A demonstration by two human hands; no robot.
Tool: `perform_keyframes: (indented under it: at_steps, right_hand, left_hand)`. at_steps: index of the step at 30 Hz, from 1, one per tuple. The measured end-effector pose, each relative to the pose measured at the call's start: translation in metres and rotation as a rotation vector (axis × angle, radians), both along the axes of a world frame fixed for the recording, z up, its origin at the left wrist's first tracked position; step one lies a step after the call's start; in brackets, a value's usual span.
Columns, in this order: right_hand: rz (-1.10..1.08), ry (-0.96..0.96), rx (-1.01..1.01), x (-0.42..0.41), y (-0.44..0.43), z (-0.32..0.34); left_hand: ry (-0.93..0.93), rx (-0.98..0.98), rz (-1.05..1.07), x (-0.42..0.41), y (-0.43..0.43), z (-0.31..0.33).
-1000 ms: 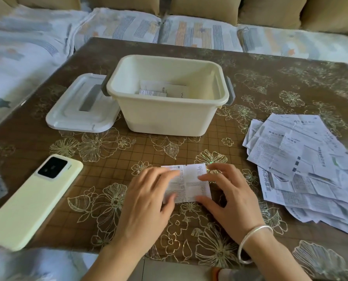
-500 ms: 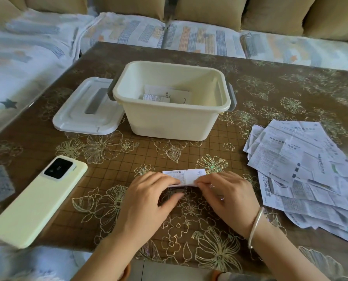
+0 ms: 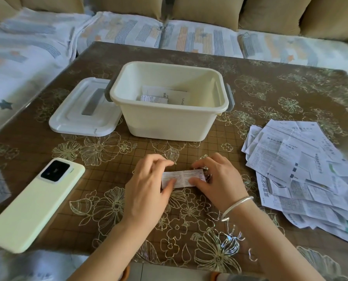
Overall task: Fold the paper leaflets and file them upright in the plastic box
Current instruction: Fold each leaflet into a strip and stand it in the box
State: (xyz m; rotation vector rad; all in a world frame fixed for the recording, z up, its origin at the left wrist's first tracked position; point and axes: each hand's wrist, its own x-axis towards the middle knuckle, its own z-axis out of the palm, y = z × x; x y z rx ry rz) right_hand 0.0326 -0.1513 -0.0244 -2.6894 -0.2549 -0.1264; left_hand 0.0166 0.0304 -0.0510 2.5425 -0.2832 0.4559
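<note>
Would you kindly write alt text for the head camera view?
Two hands, left hand and right hand, press a folded leaflet on a table. Behind stands an open plastic box; unfolded leaflets lie right, a phone left.

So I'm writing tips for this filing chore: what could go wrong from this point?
1. Both hands, left hand and right hand, pinch a small folded leaflet; it may spring open once released, so it might not stand upright in the plastic box.
2. The papers in the box seem to lie flat, leaving little to lean against.
3. The loose pile of unfolded leaflets reaches toward the table's right edge, so a brushing sleeve could push sheets off.
</note>
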Motion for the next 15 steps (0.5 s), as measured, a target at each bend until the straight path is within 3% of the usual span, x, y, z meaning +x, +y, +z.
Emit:
perform_keyframes:
  at_steps: [7, 13, 15]
  right_hand:
    - [0.034, 0.293, -0.271, 0.019, 0.009, 0.026]
    - [0.001, 0.351, -0.233, 0.021, 0.005, 0.031]
    - [-0.062, 0.315, -0.085, 0.014, 0.006, 0.034]
  left_hand:
    - [-0.08, 0.023, -0.063, 0.0, 0.0, -0.005]
    - [0.007, -0.076, -0.088, 0.003, 0.002, -0.005]
    - [0.028, -0.064, -0.088, 0.004, 0.001, -0.003]
